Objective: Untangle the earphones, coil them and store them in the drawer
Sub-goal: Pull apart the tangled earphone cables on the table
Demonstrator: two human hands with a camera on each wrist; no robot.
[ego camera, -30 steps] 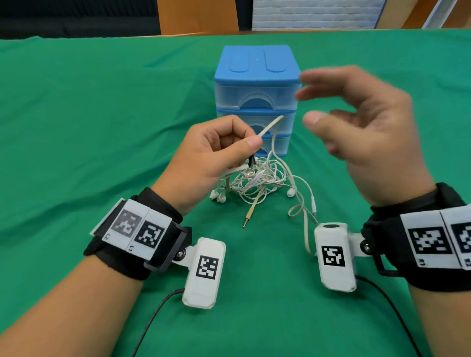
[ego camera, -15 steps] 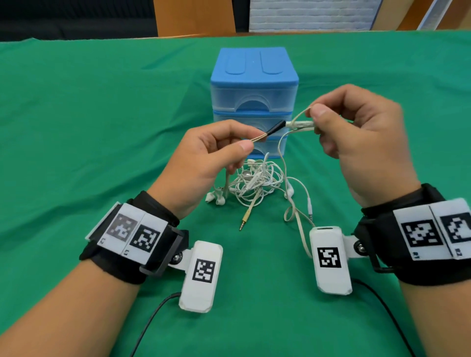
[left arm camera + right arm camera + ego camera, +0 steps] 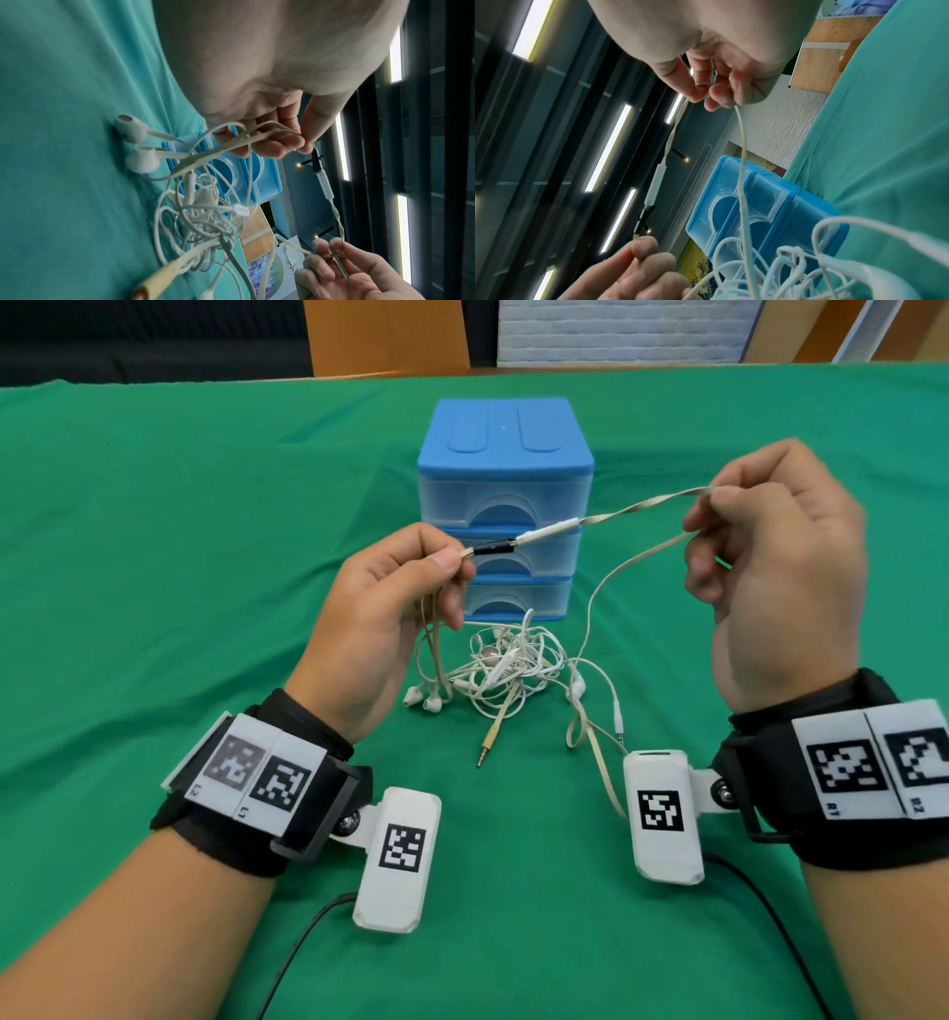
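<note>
A knot of white and cream earphone cables (image 3: 506,667) lies on the green cloth in front of a small blue three-drawer cabinet (image 3: 506,469), its drawers closed. My left hand (image 3: 441,567) pinches a cream flat cable just behind a black-and-white inline piece (image 3: 524,541). From there the cable (image 3: 642,505) stretches right to my right hand (image 3: 711,510), which pinches it between thumb and fingers; the cable loops back down to the tangle. In the left wrist view two white earbuds (image 3: 136,142) rest on the cloth. A gold jack plug (image 3: 488,744) points toward me.
Green cloth (image 3: 154,557) covers the whole table. The cabinet stands just behind the tangle, centre. Wrist cameras (image 3: 398,860) hang below both forearms with black leads trailing toward me. Wooden panels and a white brick wall lie beyond the far table edge.
My right hand came in, took the cable near the inline piece, then slid right and up along it. The stretch of cable between both hands is now long and taut.
</note>
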